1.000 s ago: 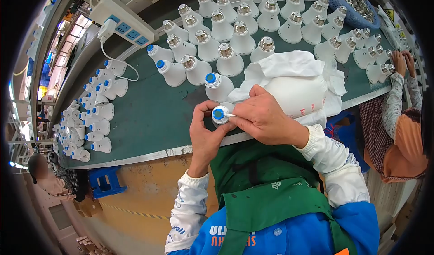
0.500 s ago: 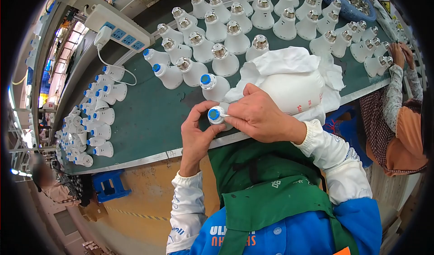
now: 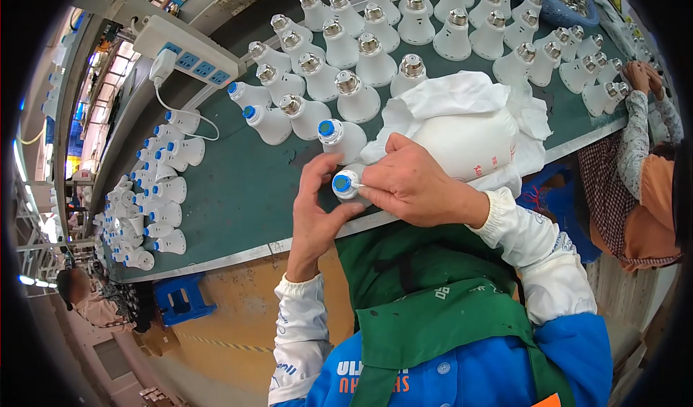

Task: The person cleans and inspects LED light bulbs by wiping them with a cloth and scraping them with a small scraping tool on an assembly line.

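Note:
A white light bulb with a blue-ringed cap end stands at the front of the green bench, between my hands. My left hand curves around its left side, thumb and forefinger spread apart with a gap between palm and bulb. From the other side my right hand pinches a small white piece against the bulb's cap end; most of that piece is hidden by the fingers. Just behind stands another blue-capped bulb. A white bundle with red print lies beyond my right hand.
Many bulbs with silver caps stand along the back of the bench. More blue-capped bulbs crowd the left end. A power strip sits back left, a blue basket of metal parts back right. Another person's hands are at far right.
My left forefinger and thumb have spread away from the bulb. My right hand keeps its pinch at the cap end. The view has shifted slightly.

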The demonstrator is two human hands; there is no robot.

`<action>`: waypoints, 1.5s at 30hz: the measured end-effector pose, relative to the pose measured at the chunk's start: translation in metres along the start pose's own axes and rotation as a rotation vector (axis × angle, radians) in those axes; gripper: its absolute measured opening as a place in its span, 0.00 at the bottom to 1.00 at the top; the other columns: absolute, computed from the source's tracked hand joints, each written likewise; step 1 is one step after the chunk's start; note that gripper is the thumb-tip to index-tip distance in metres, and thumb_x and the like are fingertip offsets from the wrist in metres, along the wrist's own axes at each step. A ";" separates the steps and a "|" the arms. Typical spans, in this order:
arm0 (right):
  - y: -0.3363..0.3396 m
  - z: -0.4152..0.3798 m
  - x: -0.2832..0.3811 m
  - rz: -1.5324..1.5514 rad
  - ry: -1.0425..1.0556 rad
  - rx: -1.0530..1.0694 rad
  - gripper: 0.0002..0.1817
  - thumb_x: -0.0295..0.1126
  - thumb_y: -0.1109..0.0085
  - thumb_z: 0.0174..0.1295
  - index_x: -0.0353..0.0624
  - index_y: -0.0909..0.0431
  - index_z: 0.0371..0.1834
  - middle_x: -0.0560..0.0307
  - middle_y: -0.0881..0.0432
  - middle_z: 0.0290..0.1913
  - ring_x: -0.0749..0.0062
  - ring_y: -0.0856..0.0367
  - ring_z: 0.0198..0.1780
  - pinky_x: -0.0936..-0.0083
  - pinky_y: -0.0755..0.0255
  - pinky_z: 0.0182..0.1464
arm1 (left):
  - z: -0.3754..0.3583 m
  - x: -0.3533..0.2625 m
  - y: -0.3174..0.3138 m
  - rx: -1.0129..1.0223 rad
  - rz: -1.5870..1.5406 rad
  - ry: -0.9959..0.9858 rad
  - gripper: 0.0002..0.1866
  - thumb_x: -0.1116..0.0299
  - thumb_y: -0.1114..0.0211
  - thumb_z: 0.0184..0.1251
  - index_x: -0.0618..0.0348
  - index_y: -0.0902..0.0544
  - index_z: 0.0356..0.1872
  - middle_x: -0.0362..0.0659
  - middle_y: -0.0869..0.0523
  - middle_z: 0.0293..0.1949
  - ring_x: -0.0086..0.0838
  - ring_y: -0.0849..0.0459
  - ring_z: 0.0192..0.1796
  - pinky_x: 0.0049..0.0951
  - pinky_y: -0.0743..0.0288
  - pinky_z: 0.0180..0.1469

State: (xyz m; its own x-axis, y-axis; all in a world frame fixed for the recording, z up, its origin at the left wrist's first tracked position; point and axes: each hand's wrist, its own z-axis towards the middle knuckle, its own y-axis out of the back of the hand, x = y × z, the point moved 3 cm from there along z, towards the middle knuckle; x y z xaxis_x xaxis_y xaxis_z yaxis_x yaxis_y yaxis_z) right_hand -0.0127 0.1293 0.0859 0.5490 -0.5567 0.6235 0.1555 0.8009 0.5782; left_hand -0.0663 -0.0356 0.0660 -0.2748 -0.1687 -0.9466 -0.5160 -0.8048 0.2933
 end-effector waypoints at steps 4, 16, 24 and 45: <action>0.000 0.001 0.000 0.000 0.004 -0.003 0.12 0.30 0.42 0.56 0.44 0.31 0.18 0.57 0.35 0.16 0.60 0.43 0.20 0.69 0.46 0.31 | -0.003 0.013 -0.002 -0.004 -0.147 0.107 0.29 0.80 0.28 0.45 0.64 0.25 0.54 0.41 0.22 0.51 0.27 0.25 0.54 0.28 0.33 0.59; 0.000 0.001 -0.001 -0.006 0.017 -0.026 0.12 0.32 0.45 0.56 0.46 0.31 0.16 0.57 0.34 0.13 0.60 0.38 0.16 0.70 0.43 0.34 | 0.000 0.009 0.000 0.099 -0.283 0.167 0.27 0.85 0.33 0.47 0.66 0.24 0.54 0.44 0.20 0.52 0.26 0.23 0.55 0.26 0.31 0.59; -0.001 0.000 -0.002 -0.031 0.019 -0.002 0.12 0.33 0.45 0.57 0.46 0.31 0.16 0.57 0.34 0.13 0.60 0.39 0.16 0.70 0.44 0.34 | 0.002 0.010 0.002 0.202 -0.362 0.215 0.29 0.87 0.36 0.50 0.68 0.26 0.59 0.45 0.23 0.58 0.27 0.25 0.59 0.28 0.31 0.62; 0.000 0.001 -0.004 0.019 -0.032 -0.009 0.12 0.33 0.45 0.58 0.45 0.29 0.18 0.56 0.31 0.13 0.58 0.38 0.17 0.69 0.42 0.34 | 0.003 0.010 0.004 0.188 -0.351 0.196 0.29 0.87 0.32 0.48 0.67 0.25 0.56 0.45 0.22 0.55 0.29 0.24 0.57 0.30 0.31 0.62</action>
State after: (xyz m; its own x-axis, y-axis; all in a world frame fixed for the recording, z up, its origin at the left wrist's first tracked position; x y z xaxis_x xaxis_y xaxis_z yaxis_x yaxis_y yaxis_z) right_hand -0.0153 0.1317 0.0840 0.5257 -0.5479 0.6508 0.1523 0.8132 0.5616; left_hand -0.0737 -0.0391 0.0579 0.0934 -0.0227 -0.9954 -0.6942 -0.7182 -0.0488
